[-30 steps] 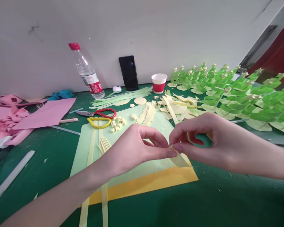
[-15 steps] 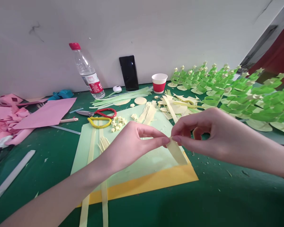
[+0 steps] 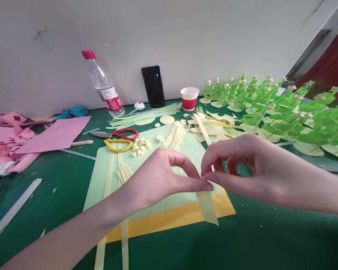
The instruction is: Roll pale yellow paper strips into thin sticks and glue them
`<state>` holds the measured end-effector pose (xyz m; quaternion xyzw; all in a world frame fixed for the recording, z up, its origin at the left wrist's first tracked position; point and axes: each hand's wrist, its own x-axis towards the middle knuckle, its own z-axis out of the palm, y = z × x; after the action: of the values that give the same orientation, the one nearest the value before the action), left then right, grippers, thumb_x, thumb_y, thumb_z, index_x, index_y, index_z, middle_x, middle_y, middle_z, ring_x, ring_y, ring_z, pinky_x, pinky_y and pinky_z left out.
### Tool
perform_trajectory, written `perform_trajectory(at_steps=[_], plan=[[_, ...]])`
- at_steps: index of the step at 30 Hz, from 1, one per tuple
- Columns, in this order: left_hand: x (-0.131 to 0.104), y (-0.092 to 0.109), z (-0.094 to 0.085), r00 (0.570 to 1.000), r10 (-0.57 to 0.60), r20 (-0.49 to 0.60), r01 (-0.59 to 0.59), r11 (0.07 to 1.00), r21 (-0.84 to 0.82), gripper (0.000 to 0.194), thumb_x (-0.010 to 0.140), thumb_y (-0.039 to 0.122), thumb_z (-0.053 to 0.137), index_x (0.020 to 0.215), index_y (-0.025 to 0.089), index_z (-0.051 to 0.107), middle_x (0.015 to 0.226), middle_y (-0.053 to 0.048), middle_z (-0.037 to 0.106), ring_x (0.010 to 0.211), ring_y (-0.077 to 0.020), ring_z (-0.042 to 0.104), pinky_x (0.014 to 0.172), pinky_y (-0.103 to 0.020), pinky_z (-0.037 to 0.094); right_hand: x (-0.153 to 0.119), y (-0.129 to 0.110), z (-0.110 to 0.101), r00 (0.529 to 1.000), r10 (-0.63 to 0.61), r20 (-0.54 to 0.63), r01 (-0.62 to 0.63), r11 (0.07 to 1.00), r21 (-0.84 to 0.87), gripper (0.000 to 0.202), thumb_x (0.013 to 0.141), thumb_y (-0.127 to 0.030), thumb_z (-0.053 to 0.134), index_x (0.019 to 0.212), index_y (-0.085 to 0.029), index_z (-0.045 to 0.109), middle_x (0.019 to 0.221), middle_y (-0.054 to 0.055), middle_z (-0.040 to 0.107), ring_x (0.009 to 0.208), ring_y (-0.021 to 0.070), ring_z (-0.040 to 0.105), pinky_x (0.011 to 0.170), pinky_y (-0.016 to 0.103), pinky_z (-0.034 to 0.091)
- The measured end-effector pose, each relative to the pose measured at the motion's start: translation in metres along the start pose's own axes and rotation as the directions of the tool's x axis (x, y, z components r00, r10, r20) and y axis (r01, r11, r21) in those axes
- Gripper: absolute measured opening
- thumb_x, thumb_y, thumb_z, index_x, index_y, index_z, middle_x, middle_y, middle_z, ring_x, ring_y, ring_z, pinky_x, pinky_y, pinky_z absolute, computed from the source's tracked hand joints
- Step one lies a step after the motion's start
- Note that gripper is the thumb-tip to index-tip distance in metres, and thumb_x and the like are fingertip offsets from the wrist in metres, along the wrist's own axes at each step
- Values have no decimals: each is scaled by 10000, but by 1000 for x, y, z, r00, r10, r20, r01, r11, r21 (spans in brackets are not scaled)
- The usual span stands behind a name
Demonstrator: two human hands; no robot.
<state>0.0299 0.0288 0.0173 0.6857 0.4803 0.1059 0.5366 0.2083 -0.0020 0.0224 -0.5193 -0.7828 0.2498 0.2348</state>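
Between its thumb and index finger, my left hand point(image 3: 163, 178) pinches a pale yellow paper strip point(image 3: 207, 208) whose free end hangs toward the lower right. My right hand point(image 3: 242, 168) is closed on the same strip near its upper end, fingertips touching those of my left hand. The folded part is mostly hidden by the fingers. Beneath lies a pale green sheet point(image 3: 157, 200) over an orange sheet point(image 3: 169, 221). Small paper stars point(image 3: 141, 146) and short cut strips point(image 3: 174, 135) rest behind my left hand.
Red and yellow-handled scissors point(image 3: 119, 135) lie left of the stars. A bottle point(image 3: 107, 90), black phone point(image 3: 153, 87) and paper cup point(image 3: 189, 99) stand by the wall. Pink paper point(image 3: 56, 135) is on the left; several green paper plants point(image 3: 293, 116) fill the right.
Both hands have moved slightly down, with their fingertips still together. The strip's free end now hangs lower and more steeply, across the orange edge.
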Motion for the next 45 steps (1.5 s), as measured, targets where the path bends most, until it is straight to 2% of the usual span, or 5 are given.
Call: perform_trajectory(at_steps=[17,23,30,35,45], plan=[[2,-1,5,995,90,37,-88,995,-55,178,682,312,752,570,213,654,742,34,661,803,-189,609,790,-295,407,-4,4,0,986,13,165,-41,985,169,94,741,-222,574,680,-214,645,643,-48,609,522,69,453,470,195,353],[3,-1,6,998,11,58,-9,999,-46,273,621,311,786,511,210,557,676,55,625,775,-185,593,807,-311,391,0,4,1,978,-7,208,-32,983,182,139,747,-168,539,654,-202,637,634,-47,608,527,63,446,479,190,341],[3,-2,2,998,32,49,-25,992,-127,141,691,325,753,596,238,699,726,57,697,831,-182,615,846,-295,394,0,9,-2,990,-18,139,-13,976,218,128,757,-193,561,690,-220,667,641,-51,616,545,61,476,470,173,341],[3,-6,-1,990,125,71,-99,950,-295,82,749,229,730,758,287,788,841,74,766,832,-121,633,813,-201,435,5,11,-8,996,-19,82,-1,971,240,140,773,-262,564,681,-207,654,554,-50,542,461,49,376,405,176,276],[1,-4,0,986,71,148,-13,931,-364,50,715,235,774,750,205,792,763,16,764,788,-137,677,795,-210,505,6,13,-14,971,-62,232,-1,965,262,202,848,-319,537,778,-207,689,598,-39,564,459,41,377,389,180,238]])
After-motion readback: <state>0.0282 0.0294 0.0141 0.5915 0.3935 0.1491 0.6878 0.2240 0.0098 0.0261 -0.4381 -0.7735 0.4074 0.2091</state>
